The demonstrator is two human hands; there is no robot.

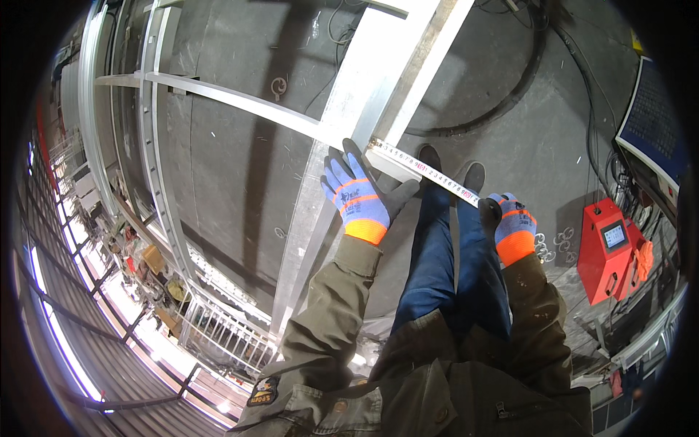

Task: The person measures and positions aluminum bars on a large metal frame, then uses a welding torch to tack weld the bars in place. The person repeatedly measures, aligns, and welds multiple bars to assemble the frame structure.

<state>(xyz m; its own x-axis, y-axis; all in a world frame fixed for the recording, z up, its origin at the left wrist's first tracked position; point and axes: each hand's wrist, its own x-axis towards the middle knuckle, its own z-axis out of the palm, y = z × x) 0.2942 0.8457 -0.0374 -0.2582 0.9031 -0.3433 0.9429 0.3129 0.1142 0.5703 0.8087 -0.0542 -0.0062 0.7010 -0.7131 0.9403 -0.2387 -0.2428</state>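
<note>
Dark grey workshop floor (218, 44), pale metal framing over it. Wide metal beam (364, 80) runs from ahead of the left hand (362, 206) back past its left side; thinner crossbar (240, 103) joins it, ahead and left of that hand.

Tape measure (435, 176): white blade, black graduations, some red marks, drawn out fairly straight, face up. Case not visible, looks covered by the right hand (512, 222).

Position: blade spans the gap between both hands. Free end sits at the beam, just ahead and right of the left fingertips; can't tell if it's hooked on. Other end runs into the right hand at its left side.

Left hand: spread wide, fingers laid on the beam, thumb stuck out to the right, not gripping anything. Short metal piece (390, 165) just ahead of that thumb, blade passing close along it. Right hand: closed round the tape end, dark thumb toward the blade. Both gloves blue with orange cuffs.

Shoes (475, 177) ahead of and left of the right hand, blade close by. Red machine (601, 251) with small screen well right of the right hand. Thick black cable (466, 131) curves across the floor ahead of it.
</note>
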